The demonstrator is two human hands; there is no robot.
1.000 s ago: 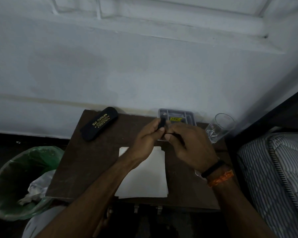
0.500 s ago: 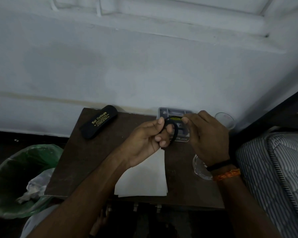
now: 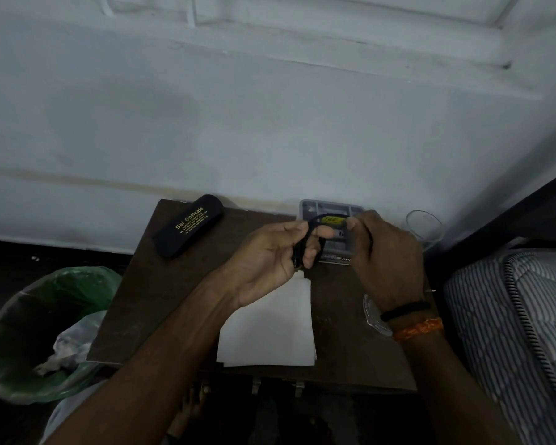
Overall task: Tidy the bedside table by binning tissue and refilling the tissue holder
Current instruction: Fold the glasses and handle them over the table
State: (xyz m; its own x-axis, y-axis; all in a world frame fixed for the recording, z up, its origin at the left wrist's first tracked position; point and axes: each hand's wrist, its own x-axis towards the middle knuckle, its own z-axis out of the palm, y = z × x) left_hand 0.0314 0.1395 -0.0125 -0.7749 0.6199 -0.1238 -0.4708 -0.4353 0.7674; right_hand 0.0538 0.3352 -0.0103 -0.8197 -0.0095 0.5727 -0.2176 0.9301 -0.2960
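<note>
Our left hand [image 3: 270, 258] pinches a black band [image 3: 302, 248], our right hand [image 3: 382, 255] nipping its far end, above the stacked white tissues [image 3: 270, 329] on the bedside table [image 3: 161, 284]. Crumpled tissue [image 3: 68, 351] sits in the green-lined bin [image 3: 20, 332], left.

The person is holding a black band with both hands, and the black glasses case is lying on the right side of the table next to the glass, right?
Not quite. The head view shows both hands, left hand and right hand, holding the black band, but the black glasses case lies at the table's back left corner. The glass stands far off at the right.
</note>
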